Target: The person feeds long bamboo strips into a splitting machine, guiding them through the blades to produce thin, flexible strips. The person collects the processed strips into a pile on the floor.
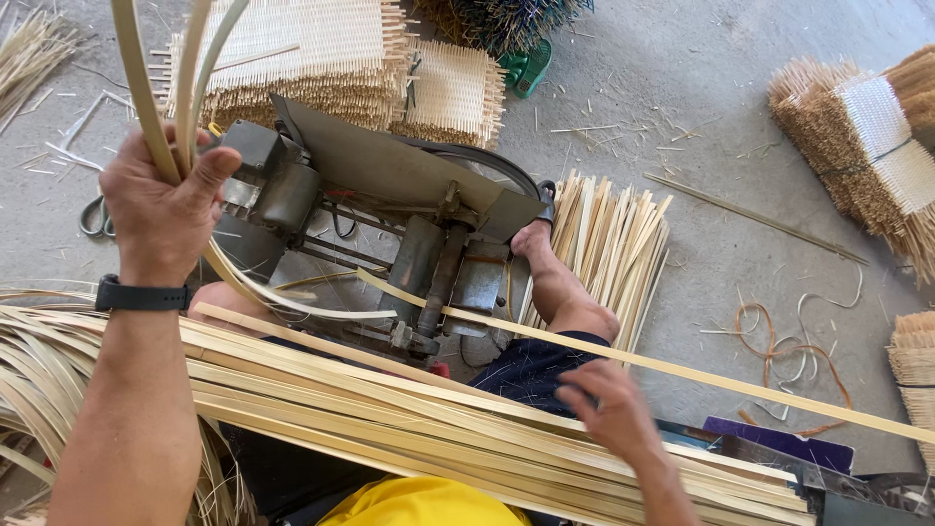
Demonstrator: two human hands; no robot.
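Observation:
My left hand (161, 209), with a black watch on the wrist, is raised and closed around several pale bamboo strips (146, 78) that bend upward out of the top of the view. My right hand (612, 409) rests with fingers curled on a long bundle of flat bamboo strips (390, 409) lying across my lap. One long strip (682, 372) runs from a small grey motor machine (390, 205) in front of me out to the right. My bare leg (560, 287) stretches beside the machine.
Woven bamboo mats (312, 58) lie stacked behind the machine. A pile of short cut sticks (614, 244) sits right of it. Bundled mats (867, 146) lie at the right edge. Scissors (94, 219) and loose curled strips (789, 356) lie on the concrete floor.

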